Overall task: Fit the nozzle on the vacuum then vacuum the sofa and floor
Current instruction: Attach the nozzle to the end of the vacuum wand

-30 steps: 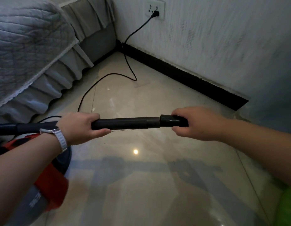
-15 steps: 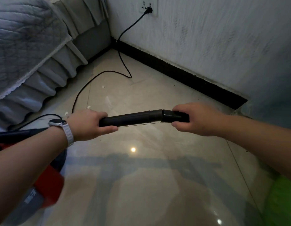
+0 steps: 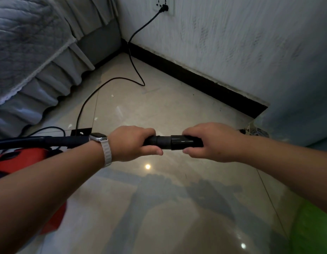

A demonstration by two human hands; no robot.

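Close in front of me, both hands grip 1 black line. My left hand [image 3: 133, 143] is curled fully round the vacuum tube [image 3: 157, 141]. My right hand [image 3: 212, 142] is wrapped round the glossy nozzle [image 3: 181, 143], whose collar meets the tube's end between my fists. I judge the fitting step is in hand; next it calls for a firm push along the axis, perhaps a twist, until it seats. The long axis runs level from 9 to 3 o'clock, and the nozzle points toward 3. Farther off at 9 o'clock sits the red vacuum body [image 3: 21, 158]. The sofa [image 3: 30, 52] lies at 10, the plugged-in cord [image 3: 135, 57] at 12.
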